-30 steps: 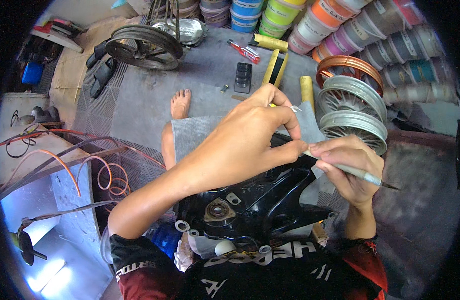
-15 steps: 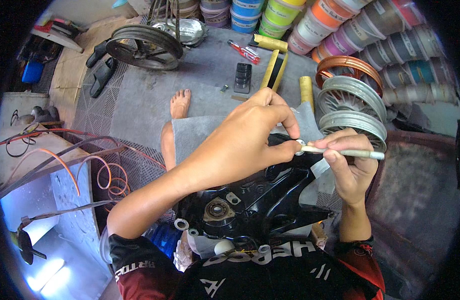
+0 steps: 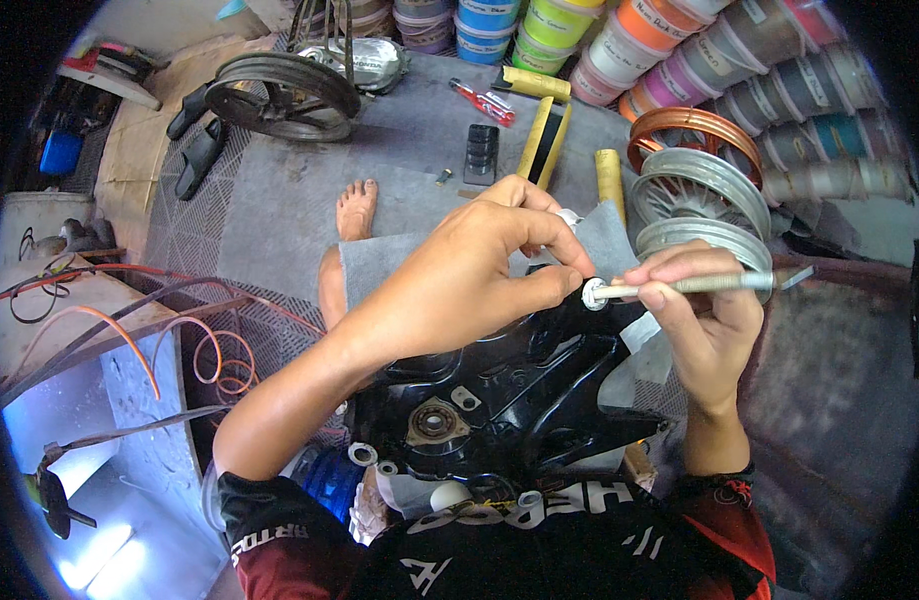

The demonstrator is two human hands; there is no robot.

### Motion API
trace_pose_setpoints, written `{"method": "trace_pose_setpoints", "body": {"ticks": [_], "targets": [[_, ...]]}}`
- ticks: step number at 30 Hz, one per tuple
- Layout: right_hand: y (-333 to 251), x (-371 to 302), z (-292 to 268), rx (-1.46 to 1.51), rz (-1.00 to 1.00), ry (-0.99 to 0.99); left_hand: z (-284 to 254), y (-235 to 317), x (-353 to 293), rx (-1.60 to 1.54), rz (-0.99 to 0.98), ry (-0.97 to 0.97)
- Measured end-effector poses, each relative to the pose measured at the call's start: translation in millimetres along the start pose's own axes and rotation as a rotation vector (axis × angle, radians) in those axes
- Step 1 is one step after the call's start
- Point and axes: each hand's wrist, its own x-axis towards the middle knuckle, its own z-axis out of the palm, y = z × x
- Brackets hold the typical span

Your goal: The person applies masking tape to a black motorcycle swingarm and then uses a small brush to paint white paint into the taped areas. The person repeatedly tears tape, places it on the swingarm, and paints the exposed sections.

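Note:
A large glossy black metal part [image 3: 499, 400], with a round bearing [image 3: 433, 422] set in it, lies across my lap over a grey cloth. My right hand [image 3: 707, 320] grips a slim pale craft knife [image 3: 714, 284], a thin flat blade jutting past its right end. The tool's left end meets a small white ring [image 3: 593, 294] at the black part's far right end. Beside that ring, the thumb and forefinger of my left hand [image 3: 519, 250] are pinched together; anything between the tips is too small to make out.
On the grey floor mat stand wheel rims [image 3: 701, 195] at the right and a dark wheel [image 3: 284, 95] at the far left. A red screwdriver [image 3: 481, 102], a black phone-like object [image 3: 481, 154] and yellow tubes [image 3: 609, 178] lie ahead. Stacked tubs [image 3: 554, 35] line the back; coiled hoses [image 3: 219, 350] hang left.
My left fingertips have drawn slightly left, uncovering the white ring. The tool has turned in my right hand, so its thin blade end now shows. The view has shifted slightly.

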Motion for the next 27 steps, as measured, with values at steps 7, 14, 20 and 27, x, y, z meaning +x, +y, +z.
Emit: {"method": "trace_pose_setpoints", "body": {"ticks": [7,14,20,27], "targets": [[-1.4,-21.2,3.6,-0.342,-0.335,-0.036,2.9,-2.6,-5.0,-0.023,0.029,0.022],[-11.0,-18.7,9.0,-0.452,-0.461,-0.119,4.3,9.8,-6.6,0.087,0.047,0.062],[-20.6,-9.3,9.7,-0.515,-0.478,-0.186,9.0,3.1,-6.2,0.088,0.144,0.119],[-13.4,0.2,1.7,-0.319,-0.238,-0.100,8.6,5.7,-8.9,0.088,0.143,0.119]]}}
